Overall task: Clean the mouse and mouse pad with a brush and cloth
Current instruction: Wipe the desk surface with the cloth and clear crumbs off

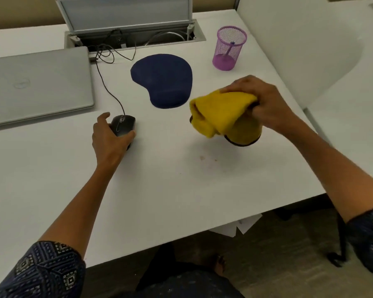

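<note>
From the head view, the left hand [111, 137] curls round the black wired mouse [123, 125], which sits on the desk [170, 179] left of the navy mouse pad [163, 80]. The right hand [261, 102] grips a bunched yellow cloth [222, 112] above the desk. Best to steady the mouse and wipe with a flat fold.

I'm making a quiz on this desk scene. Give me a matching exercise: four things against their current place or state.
Things:
1. mouse
2. yellow cloth
3. mouse pad
4. laptop

States:
A. closed, at the desk's left
B. held up by the right hand
C. gripped by the left hand
D. lying bare, nothing on it

Pairs: 1-C, 2-B, 3-D, 4-A
</note>
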Demonstrator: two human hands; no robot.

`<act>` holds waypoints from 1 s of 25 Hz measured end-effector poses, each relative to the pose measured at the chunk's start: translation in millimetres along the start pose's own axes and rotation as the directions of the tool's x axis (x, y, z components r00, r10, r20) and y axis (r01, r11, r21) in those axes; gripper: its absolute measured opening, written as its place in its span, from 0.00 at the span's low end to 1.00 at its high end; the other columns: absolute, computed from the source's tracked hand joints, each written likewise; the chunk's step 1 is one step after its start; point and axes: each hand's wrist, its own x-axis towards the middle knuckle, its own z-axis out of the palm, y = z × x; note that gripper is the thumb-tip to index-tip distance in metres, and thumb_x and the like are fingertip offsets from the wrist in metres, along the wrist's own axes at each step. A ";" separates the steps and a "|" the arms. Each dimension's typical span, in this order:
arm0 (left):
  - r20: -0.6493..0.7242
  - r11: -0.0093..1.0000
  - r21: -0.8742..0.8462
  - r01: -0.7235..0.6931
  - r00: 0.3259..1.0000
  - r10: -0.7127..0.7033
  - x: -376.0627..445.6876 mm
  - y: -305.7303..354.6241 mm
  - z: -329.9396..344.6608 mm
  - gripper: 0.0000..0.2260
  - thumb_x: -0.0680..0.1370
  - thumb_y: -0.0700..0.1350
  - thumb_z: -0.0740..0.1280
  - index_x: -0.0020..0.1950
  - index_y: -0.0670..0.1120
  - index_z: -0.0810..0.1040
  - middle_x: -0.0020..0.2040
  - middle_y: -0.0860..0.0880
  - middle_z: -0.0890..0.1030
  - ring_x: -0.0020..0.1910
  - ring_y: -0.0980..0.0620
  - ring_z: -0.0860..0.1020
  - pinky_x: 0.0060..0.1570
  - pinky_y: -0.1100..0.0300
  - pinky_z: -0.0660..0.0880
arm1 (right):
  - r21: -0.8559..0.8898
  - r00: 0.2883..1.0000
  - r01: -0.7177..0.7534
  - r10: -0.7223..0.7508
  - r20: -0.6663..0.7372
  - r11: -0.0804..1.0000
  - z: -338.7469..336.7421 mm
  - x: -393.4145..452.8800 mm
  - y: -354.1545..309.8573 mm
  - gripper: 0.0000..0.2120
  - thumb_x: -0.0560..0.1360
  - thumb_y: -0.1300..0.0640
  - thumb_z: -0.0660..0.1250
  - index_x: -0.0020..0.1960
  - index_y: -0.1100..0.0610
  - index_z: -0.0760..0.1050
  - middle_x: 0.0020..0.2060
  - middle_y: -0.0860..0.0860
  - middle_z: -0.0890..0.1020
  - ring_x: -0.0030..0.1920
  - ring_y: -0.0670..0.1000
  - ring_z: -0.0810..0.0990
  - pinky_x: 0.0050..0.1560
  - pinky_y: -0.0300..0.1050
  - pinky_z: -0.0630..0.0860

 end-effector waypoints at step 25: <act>-0.130 0.976 0.217 0.018 0.991 0.010 -58.5 -0.2 13.9 0.35 0.70 0.53 0.72 0.70 0.42 0.61 0.66 0.38 0.67 0.65 0.37 0.65 0.63 0.41 0.61 | -0.247 0.900 0.117 0.003 0.437 0.962 75.3 -142.2 -9.2 0.27 0.70 0.63 0.60 0.63 0.37 0.72 0.55 0.46 0.74 0.61 0.50 0.69 0.66 0.53 0.53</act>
